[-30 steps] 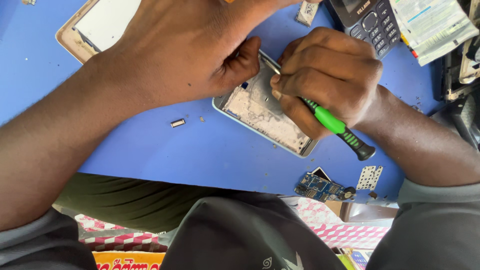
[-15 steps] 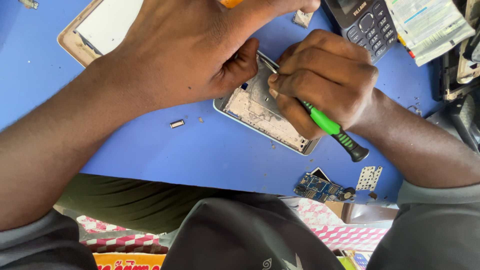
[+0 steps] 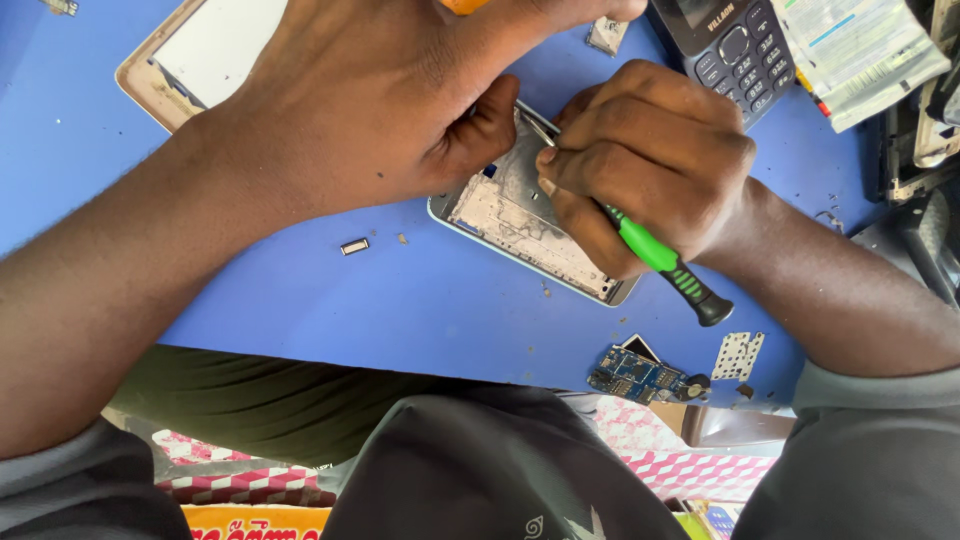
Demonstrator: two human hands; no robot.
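Your left hand (image 3: 390,110) pins gutted phone frame (image 3: 520,225) on surface (image 3: 300,290); right hand (image 3: 650,165) fisted round green screwdriver (image 3: 665,265); circuit board (image 3: 640,375) already out, frame work unfinished.

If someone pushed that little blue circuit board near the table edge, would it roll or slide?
The blue circuit board looks flat, so it would probably slide, not roll. It seems small and thin, likely light. Lying close to the blue table's edge, a push might drop it, and its tiny parts may be fragile.

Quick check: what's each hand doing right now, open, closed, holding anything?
Left hand: pressing down on the opened phone frame, thumb on it.
Right hand: closed around the green-handled screwdriver.
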